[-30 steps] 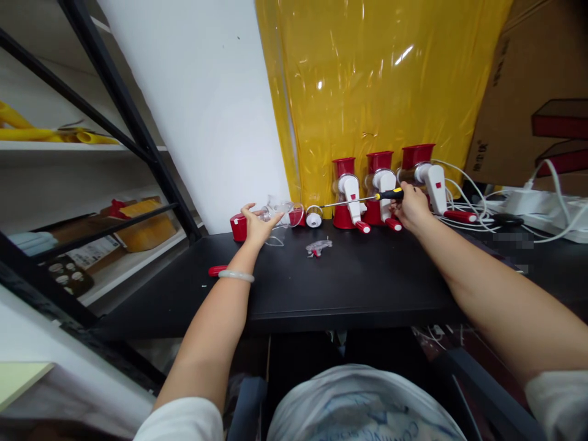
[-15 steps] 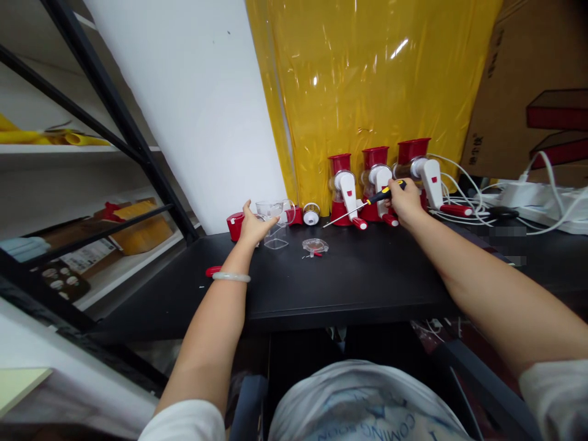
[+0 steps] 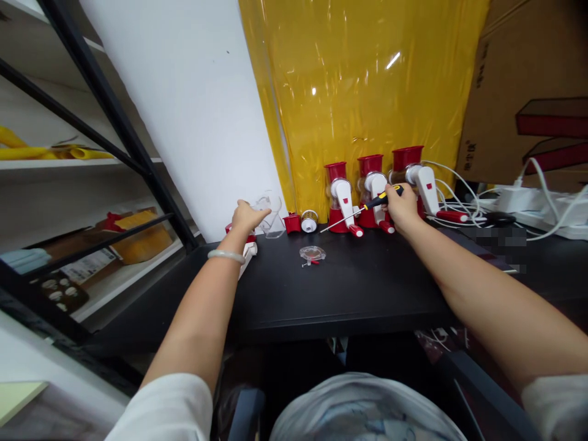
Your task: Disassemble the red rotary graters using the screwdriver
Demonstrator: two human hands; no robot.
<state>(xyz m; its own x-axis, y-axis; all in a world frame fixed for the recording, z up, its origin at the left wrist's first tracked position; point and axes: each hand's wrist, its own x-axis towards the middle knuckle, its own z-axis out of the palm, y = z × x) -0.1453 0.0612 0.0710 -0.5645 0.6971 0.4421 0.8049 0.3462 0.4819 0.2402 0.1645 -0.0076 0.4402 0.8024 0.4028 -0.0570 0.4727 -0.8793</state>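
Observation:
My left hand (image 3: 249, 217) is at the back left of the black table, its fingers closed on a clear plastic housing (image 3: 272, 222) that is tilted. Under and beside that hand are a red part and a white crank handle (image 3: 248, 257). My right hand (image 3: 400, 207) grips a black-and-yellow screwdriver (image 3: 383, 197), whose shaft points left and down over the table. Between the hands lies a clear round part (image 3: 313, 253) with a small red piece and a screw by it. A red part (image 3: 291, 223) and a white-and-clear cylinder (image 3: 309, 221) stand behind it.
Three red-and-white crank graters (image 3: 340, 199) stand along the back beside my right hand. White cables and power strips (image 3: 546, 205) lie at the right. A black-framed shelf (image 3: 138, 153) rises at the left; yellow wrapping (image 3: 367, 79) and a carton (image 3: 519, 79) are behind.
My left hand has moved slightly left and back, tilting the clear housing. The white crank handle now shows beside it. The screwdriver stays in my right hand; the view has shifted a little.

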